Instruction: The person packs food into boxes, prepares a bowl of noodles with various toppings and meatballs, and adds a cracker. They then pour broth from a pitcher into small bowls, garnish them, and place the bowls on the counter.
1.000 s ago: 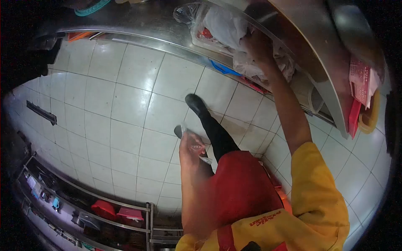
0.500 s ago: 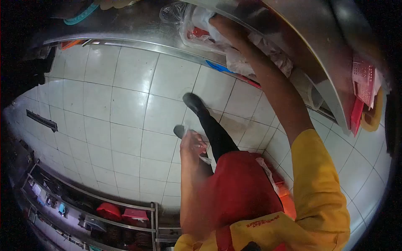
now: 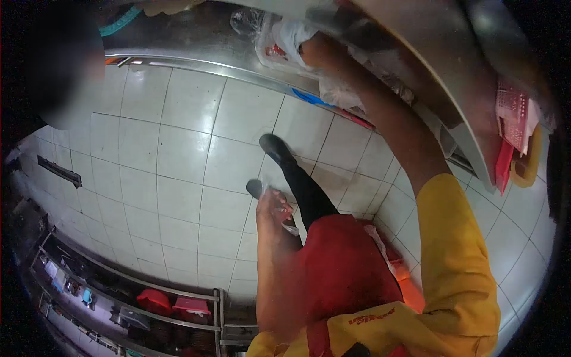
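Looking along our right arm, we find the white plastic bag [image 3: 291,38] touching the right hand [image 3: 315,52], on its far left side; being crumpled, it shows us no certain long axis. The right fingers are partly hidden, so we cannot tell whether they grip. Our left hand [image 3: 273,208], much farther away, is curled around clear plastic [image 3: 289,229]. The metal counter [image 3: 172,37] extends leftward, and between its front edge and the left hand lies tiled floor [image 3: 184,146].

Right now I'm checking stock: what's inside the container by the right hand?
A white plastic bag and something red show. The right hand and plastic hide what lies beneath.
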Demonstrator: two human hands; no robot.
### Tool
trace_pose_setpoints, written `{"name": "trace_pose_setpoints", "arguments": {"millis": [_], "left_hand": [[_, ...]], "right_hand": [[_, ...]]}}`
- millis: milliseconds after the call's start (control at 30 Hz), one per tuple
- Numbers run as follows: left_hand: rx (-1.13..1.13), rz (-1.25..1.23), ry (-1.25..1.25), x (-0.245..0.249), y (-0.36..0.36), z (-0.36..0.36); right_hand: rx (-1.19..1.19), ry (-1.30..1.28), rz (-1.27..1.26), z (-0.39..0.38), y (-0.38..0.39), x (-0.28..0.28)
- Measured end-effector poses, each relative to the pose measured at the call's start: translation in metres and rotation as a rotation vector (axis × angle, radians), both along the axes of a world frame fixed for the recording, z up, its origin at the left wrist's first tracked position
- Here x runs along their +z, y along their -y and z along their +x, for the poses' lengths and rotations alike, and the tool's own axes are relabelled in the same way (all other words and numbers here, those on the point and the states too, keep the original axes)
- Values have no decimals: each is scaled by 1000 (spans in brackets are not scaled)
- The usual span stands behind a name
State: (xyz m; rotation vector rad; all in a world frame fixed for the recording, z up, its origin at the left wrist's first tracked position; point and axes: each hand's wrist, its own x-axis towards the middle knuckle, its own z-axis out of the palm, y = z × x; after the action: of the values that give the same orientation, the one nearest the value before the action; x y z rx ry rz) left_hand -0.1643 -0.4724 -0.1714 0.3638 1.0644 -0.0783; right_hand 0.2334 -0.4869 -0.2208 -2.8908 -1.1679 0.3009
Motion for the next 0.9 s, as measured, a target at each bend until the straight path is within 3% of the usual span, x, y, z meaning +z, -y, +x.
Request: {"name": "trace_pose_setpoints", "arguments": {"millis": [100,200,533,667,700,733,800,833,900], "left_hand": [[13,-104,-28,-3,4,-1],[18,-51,14,5,6,3],[-100,-15,-25,49,-40,3],[-30,-17,22,78,-71,3],[-111,83,-133,105,-80,18],[-97,128,-112,101,-86,24],[-360,326,-46,110,-102,12],[-346,350,-31,108,-108,6],[-50,357,194,107,-117,1]], "right_hand": [[9,-94,44,-4,9,9],[-49,-142,91,-5,16,12],[-542,-401,343,-51,117,40],[-683,-493,391,-59,126,36],[-711,-512,399,-60,124,35],[-740,-538,409,-57,126,27],[-796,-565,410,-68,117,27],[-829,-575,416,-75,111,26],[-885,-559,443,-95,97,24]]}}
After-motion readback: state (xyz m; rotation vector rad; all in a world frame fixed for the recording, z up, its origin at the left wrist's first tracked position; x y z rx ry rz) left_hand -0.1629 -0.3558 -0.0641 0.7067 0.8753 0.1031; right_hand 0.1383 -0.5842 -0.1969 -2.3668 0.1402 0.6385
